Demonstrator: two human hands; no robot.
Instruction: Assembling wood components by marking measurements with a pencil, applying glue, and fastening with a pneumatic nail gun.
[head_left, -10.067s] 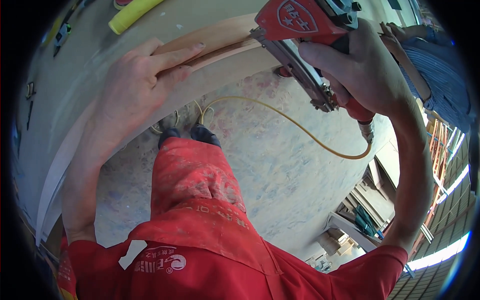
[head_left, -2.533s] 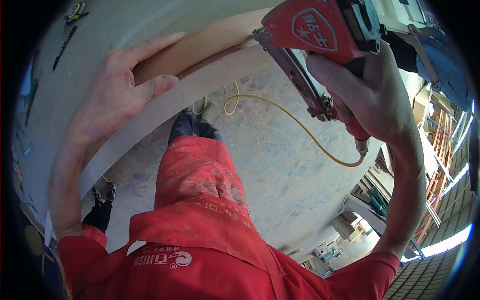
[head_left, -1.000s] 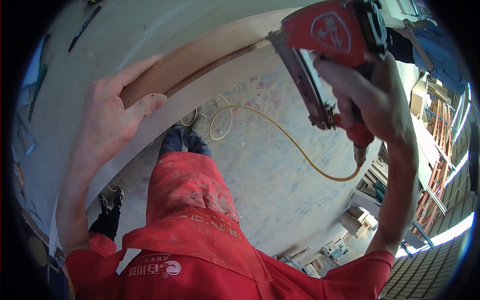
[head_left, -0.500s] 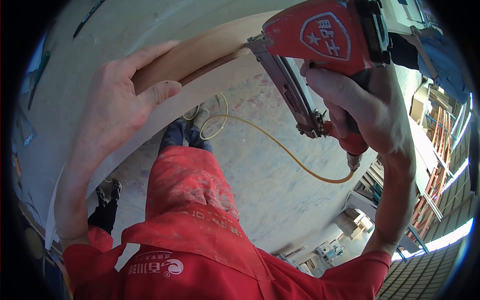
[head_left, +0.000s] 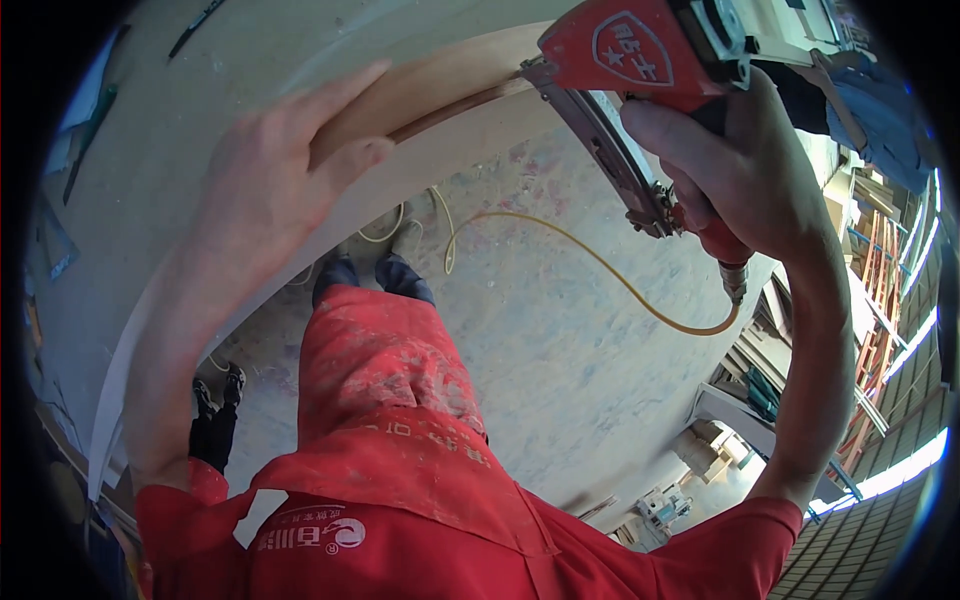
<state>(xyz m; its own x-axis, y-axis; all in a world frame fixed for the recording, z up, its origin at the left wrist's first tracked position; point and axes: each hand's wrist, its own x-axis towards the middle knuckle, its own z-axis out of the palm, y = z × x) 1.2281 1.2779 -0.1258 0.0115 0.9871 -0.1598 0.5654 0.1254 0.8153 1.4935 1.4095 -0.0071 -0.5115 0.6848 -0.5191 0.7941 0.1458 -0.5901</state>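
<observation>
My right hand [head_left: 715,165] is wrapped round the grip of a red pneumatic nail gun [head_left: 625,50]. The gun's nose meets the edge of a long, pale, curved wooden piece [head_left: 440,85], and its dark magazine slants down toward me. At the near left end of that piece, my left hand [head_left: 275,165] closes over the wood, fingers on the far side and thumb along the near edge. The left hand is slightly blurred. The wood lies on a pale worktable [head_left: 340,35]. A yellow air hose [head_left: 590,260] runs from the gun's handle toward the floor.
A green-handled tool [head_left: 90,140] and a dark pen-like tool [head_left: 195,27] lie on the table's left part. Behind me, a person's dark trouser legs [head_left: 212,435] show at lower left. Blue cloth [head_left: 880,120] hangs at right, near stacked boards [head_left: 770,330] and orange metal racks [head_left: 878,265].
Both hands have shifted to the right, my left along with the wood's end and my right with the nail gun. The gun has also risen slightly in view, and the hose has swung.
</observation>
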